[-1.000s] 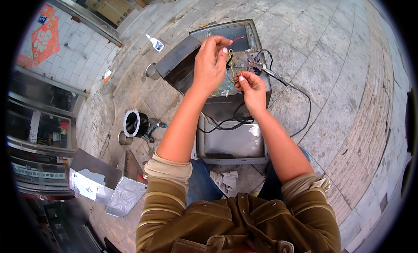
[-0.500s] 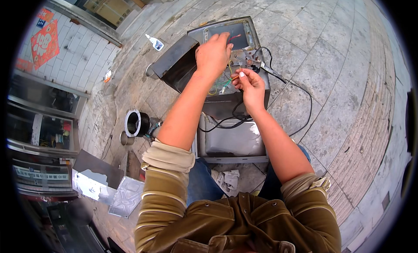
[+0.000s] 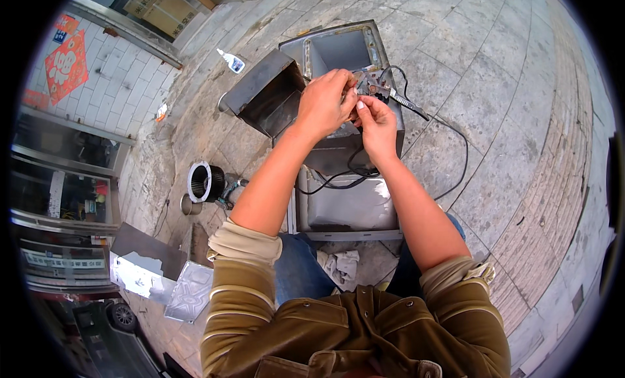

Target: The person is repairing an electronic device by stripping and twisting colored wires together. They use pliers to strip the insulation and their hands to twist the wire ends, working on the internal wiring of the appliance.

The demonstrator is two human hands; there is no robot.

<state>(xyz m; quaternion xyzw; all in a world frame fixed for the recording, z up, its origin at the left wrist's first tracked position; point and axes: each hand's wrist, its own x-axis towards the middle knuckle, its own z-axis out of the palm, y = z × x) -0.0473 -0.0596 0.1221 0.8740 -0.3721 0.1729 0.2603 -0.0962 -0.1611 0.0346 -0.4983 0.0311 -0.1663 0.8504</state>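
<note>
Over the wiring area of a dark grey metal appliance housing (image 3: 325,158), my two hands meet, fingertips nearly touching. My left hand (image 3: 323,105) is closed in a pinch on an electrical wire, mostly covered by the fingers. Facing it, my right hand (image 3: 379,125) pinches thin electrical wires between thumb and forefinger. The exact joint between the wires is hidden. Just right of the hands are exposed metal fittings and a black cable (image 3: 466,150) with a thicker labelled section (image 3: 409,106). A dark box-shaped metal cover (image 3: 263,85) stands against the housing's left side.
A grey metal panel (image 3: 348,209) lies before my knees, a rag (image 3: 340,266) nearer. Leftward are a black blower wheel (image 3: 207,183) with a pale rim, a small metal cylinder (image 3: 190,205) and an embossed metal sheet (image 3: 189,292). A spray bottle (image 3: 231,62) lies farther off on the paving.
My left hand has come down and nearer to my right hand, bringing the red wire along. The right hand has shifted slightly. Coloured wires visible before are now covered by my hands.
</note>
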